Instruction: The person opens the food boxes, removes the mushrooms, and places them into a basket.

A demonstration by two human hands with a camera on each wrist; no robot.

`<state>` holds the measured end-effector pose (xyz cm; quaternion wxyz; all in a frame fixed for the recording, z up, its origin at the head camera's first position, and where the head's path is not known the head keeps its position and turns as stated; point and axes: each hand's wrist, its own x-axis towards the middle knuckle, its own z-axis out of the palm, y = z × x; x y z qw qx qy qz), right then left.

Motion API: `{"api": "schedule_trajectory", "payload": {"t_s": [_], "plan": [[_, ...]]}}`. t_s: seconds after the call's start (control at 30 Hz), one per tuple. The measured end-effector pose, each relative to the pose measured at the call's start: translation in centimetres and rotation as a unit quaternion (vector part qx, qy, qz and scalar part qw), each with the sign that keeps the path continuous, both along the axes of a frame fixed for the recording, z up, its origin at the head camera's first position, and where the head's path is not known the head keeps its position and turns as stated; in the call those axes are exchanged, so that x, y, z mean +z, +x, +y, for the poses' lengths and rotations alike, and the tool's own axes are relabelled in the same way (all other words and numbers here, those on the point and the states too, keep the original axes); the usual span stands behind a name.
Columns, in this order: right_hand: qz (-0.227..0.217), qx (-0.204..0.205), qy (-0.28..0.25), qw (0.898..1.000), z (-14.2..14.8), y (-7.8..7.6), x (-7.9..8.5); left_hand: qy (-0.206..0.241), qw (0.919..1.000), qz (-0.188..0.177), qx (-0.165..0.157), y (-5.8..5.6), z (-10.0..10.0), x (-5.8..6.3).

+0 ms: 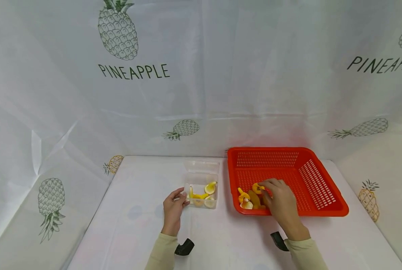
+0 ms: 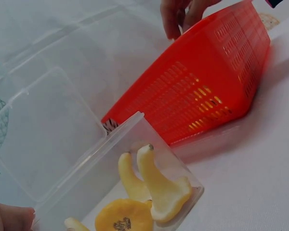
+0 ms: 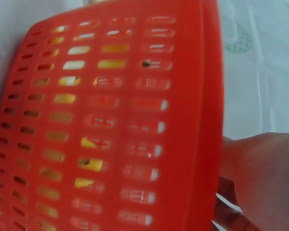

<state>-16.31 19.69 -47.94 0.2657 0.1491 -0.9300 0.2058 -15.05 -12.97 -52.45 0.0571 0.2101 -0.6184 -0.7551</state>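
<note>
A clear plastic box [image 1: 201, 178] stands with its lid [image 1: 202, 166] tipped back. Inside lie several yellow gourd-like pieces [image 2: 159, 192], some with pale cut faces and curved stems. At the box's left wall, the fingers and thumb of my left hand [image 1: 174, 208] grip the edge. My right hand [image 1: 282, 202] reaches over the near rim of a red basket [image 1: 326, 187]. Its thumb and forefinger pinch an orange-yellow gourd-like piece [image 1: 257, 188] with a dark centre. Under and beside that hand, more yellow and brownish pieces [image 1: 254, 199] are heaped in the basket's near left corner.
The basket stands just right of the box on a white-covered table [image 1: 137, 232]. Behind and at both sides rise white sheets [image 1: 255, 75] printed with pineapples. A black curved piece sits by each wrist, the left one [image 1: 185, 247] and the right one [image 1: 279, 241].
</note>
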Motion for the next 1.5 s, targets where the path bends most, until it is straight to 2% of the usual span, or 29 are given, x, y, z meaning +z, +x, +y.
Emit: {"api": "schedule_trajectory", "payload": {"t_s": [0.23,0.53,0.8,1.0,1.13,1.33,1.5], "plan": [[0.018,0.039,-0.005,0.999,-2.1,-0.1,0.4,0.001,1.0000,0.001,0.001,0.0,-0.1,-0.2],[0.046,0.118,0.010,0.992,-6.6,-1.1,1.3,0.003,1.0000,0.001,0.001,-0.2,-0.1,-0.3],[0.009,0.160,0.038,0.986,-9.9,-1.8,1.7,-0.002,1.0000,0.004,0.002,0.0,0.0,-0.2],[-0.041,0.154,0.049,0.986,-11.9,-2.5,0.9,0.001,1.0000,0.006,0.000,-0.1,0.0,-0.2],[-0.060,0.144,0.077,0.985,-12.8,-2.9,0.3,0.000,1.0000,0.002,-0.002,-0.1,-0.1,-0.1],[-0.076,0.148,0.083,0.983,-13.5,-3.3,-0.4,-0.001,1.0000,0.003,0.000,-0.2,-0.1,-0.2],[-0.070,0.137,0.113,0.982,-14.0,-3.7,-1.1,0.004,1.0000,0.008,0.002,-0.2,-0.1,-0.3]]}}
